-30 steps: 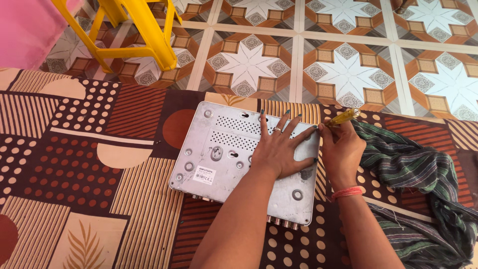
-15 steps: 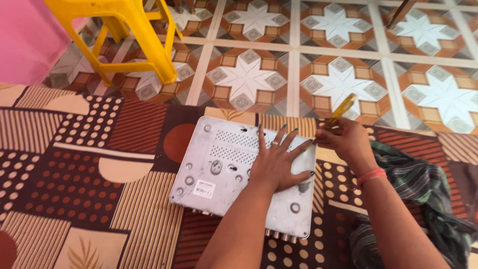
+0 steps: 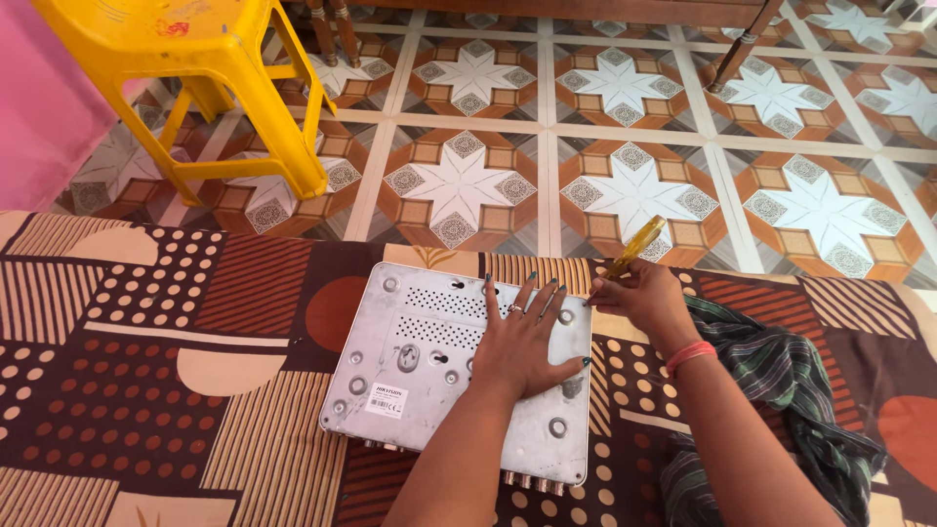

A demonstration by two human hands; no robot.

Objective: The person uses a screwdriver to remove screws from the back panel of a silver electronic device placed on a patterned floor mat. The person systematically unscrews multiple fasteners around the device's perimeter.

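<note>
A flat grey metal box (image 3: 410,376) lies bottom side up on a patterned brown cloth (image 3: 146,361), with vent holes, round feet and a white label showing. My left hand (image 3: 527,337) presses flat on its right half, fingers spread. My right hand (image 3: 644,298) grips a yellow-handled screwdriver (image 3: 634,246) at the box's far right corner. The tip is hidden by my fingers.
A yellow plastic stool (image 3: 210,88) stands on the tiled floor (image 3: 625,127) at the upper left. A dark green striped cloth (image 3: 781,390) lies bunched to the right of the box. A pink surface (image 3: 39,117) fills the far left edge. Furniture legs (image 3: 737,44) stand at the top.
The view has tilted upward, showing more floor and stool. My right hand with the screwdriver stays at the box's far right corner; my left hand stays flat on the box.
</note>
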